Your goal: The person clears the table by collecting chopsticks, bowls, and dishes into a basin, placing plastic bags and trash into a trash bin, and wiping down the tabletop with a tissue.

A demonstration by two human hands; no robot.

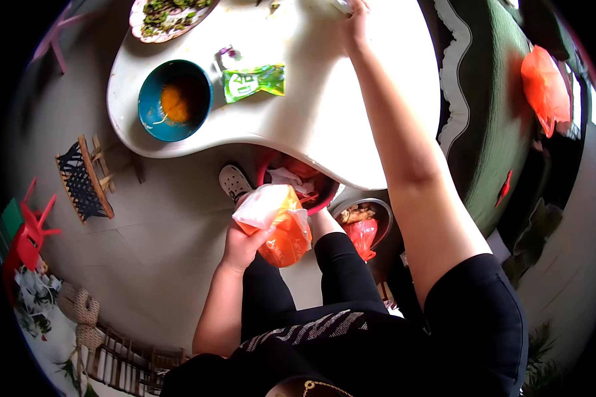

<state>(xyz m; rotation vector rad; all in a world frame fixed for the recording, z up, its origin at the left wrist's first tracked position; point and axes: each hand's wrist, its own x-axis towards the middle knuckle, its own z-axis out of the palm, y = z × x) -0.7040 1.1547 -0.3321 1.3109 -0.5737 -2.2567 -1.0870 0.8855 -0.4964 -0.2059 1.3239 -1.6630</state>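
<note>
My left hand is closed on an orange and white tissue packet, held above the floor in front of the table. My right hand reaches to the far part of the white table, with something white at its fingers; the picture's top edge cuts it off. A teal bowl with orange liquid residue stands at the table's left. Beside it lie a green wrapper and a small purple and white wrapper. A plate with chopped green food stands at the top left.
Under the table's near edge stand a red bin with crumpled tissue and a metal basin holding a red plastic bag. A woven-seat stool and a red chair stand to the left. An orange bag is at the right.
</note>
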